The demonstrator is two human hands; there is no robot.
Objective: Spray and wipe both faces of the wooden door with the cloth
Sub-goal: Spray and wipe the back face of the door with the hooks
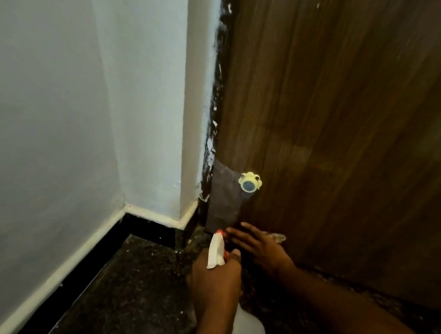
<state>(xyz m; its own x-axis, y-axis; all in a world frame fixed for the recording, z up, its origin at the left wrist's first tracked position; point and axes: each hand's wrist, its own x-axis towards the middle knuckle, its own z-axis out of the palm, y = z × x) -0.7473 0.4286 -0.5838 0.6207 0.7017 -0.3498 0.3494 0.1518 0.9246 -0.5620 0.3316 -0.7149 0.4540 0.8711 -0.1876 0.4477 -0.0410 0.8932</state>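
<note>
Low on the door (pixel 350 117), near the floor (pixel 107 314), the right hand (pixel 258 247) presses the cloth (pixel 279 237) flat, fingers straight and slightly spread. The left hand (pixel 218 285) curls its fingers round the spray bottle (pixel 245 333). Overlapping strokes along the grain, down to the bottom edge, would probably serve best.

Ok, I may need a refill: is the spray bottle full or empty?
Cannot tell. The left hand grips the spray bottle by its neck; its cloudy white body shows no liquid line.
</note>
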